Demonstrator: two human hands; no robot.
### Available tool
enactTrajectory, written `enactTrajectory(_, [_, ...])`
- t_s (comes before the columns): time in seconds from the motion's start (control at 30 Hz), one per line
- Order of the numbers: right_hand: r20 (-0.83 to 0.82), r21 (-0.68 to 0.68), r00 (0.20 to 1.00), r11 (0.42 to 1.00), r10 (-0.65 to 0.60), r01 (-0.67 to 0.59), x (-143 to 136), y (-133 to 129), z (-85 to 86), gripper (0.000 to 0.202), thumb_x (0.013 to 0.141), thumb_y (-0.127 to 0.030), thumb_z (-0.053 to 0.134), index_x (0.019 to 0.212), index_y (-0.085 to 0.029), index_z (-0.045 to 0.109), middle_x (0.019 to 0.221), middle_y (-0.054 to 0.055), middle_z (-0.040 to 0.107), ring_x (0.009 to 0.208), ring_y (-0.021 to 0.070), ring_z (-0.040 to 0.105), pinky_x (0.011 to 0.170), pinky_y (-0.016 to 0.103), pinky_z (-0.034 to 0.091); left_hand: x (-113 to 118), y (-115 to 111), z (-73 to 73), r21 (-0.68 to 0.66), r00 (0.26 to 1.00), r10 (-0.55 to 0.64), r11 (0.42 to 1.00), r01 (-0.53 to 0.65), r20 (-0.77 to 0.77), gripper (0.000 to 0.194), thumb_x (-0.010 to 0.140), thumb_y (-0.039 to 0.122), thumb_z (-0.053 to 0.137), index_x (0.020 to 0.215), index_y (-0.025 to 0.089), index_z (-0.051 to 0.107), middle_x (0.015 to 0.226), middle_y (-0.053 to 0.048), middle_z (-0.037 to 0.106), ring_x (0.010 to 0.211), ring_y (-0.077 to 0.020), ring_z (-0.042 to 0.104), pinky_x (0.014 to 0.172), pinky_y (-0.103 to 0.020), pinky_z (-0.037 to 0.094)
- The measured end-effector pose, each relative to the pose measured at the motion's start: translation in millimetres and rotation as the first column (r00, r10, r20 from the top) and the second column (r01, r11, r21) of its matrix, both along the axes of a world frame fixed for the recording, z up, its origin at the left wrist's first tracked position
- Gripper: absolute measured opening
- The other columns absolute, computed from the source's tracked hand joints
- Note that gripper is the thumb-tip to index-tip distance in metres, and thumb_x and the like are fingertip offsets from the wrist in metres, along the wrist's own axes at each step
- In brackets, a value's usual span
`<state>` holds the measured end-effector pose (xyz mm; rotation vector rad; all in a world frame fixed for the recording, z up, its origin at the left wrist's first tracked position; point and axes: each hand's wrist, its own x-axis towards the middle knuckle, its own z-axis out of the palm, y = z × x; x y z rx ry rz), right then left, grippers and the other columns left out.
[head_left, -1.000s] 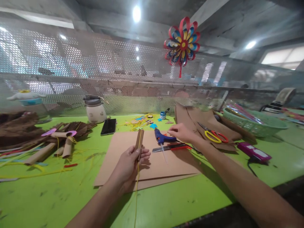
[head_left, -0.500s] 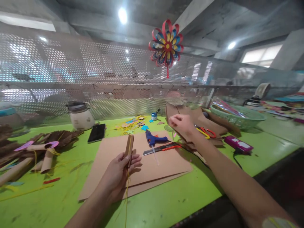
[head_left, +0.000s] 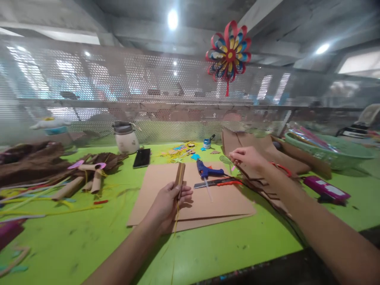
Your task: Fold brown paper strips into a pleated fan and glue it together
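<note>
Head view, hands. The left hand [head_left: 170, 200] is holding a folded brown strip [head_left: 180, 178]; its grip is closing on the strip's lower part, thumb pressing it, the other fingers extending loosely to the right. The strip is standing at a slant above the tan sheets [head_left: 148, 198]. A yellow string [head_left: 177, 215] is running along the strip and hanging below the hand. The right hand [head_left: 247, 158] is hovering near the brown paper [head_left: 267, 148]; its grip is pinching nearly closed, thumb and fingertips meeting. Whether anything thin is sitting between them, one cannot tell.

Head view, centre items. One blue glue gun [head_left: 212, 171] is lying on the tan sheets, a clear glue stick [head_left: 208, 190] projecting from it and crossing over a red-handled cutter [head_left: 228, 182]. One blue star [head_left: 195, 156] is lying just beyond the nozzle. Yellow scraps [head_left: 178, 152] and a small blue pot [head_left: 207, 143] are occupying the far part of the green tabletop [head_left: 222, 245].

Head view, left items. One black phone [head_left: 142, 158] is lying flat; a pale jar [head_left: 127, 142] with a dark lid is standing behind it. Brown paper tubes [head_left: 69, 189] are lying farther left.

Head view, right items. Red scissor handles [head_left: 283, 169] are showing partly behind the right forearm. A green basket [head_left: 329, 152] is holding wrapped materials; a magenta box [head_left: 326, 189] is lying nearer. Above, a looped paper flower [head_left: 230, 55] is hanging.
</note>
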<state>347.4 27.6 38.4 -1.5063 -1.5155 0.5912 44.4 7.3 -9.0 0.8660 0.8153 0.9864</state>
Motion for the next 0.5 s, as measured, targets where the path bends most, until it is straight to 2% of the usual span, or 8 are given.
enactTrajectory(0.17, [0.063, -0.04, 0.994, 0.995, 0.094, -0.091, -22, -1, -13.7, 0.026, 0.072, -0.039, 0.06, 0.069, -0.014, 0.065, 0.06, 0.004, 0.063, 0.053, 0.0129, 0.056, 0.052, 0.024, 0.045, -1, -1, 0.4, 0.002, 1.0, 0.004, 1.0, -0.004, 0.014, 0.01, 0.086, 0.01, 0.046, 0.094, 0.008, 0.051, 0.08, -0.012, 0.063, 0.063, -0.0144, 0.064, 0.06, -0.027, 0.055])
enactTrajectory(0.3, [0.111, -0.072, 0.982, 0.986, 0.155, -0.147, -34, -3, -23.2, 0.03, 0.075, -0.042, 0.058, 0.072, -0.014, 0.066, 0.058, 0.002, 0.062, 0.056, 0.0141, 0.058, 0.052, 0.023, 0.045, -1, -2, 2.2, -0.02, 1.0, -0.009, 1.0, 0.01, 0.027, 0.012, 0.086, 0.011, 0.046, 0.097, 0.008, 0.052, 0.081, -0.013, 0.063, 0.062, -0.0145, 0.064, 0.06, -0.027, 0.055])
enactTrajectory(0.5, [0.137, -0.081, 0.982, 0.989, 0.132, -0.121, -35, -3, -34.1, 0.031, 0.077, -0.041, 0.054, 0.069, -0.014, 0.065, 0.061, 0.004, 0.063, 0.057, 0.0159, 0.059, 0.055, 0.025, 0.047, -1, -3, 4.3, -0.026, 1.0, -0.012, 1.0, 0.012, -0.011, 0.01, 0.085, 0.01, 0.046, 0.093, 0.008, 0.052, 0.079, -0.012, 0.064, 0.061, -0.0144, 0.063, 0.059, -0.027, 0.054])
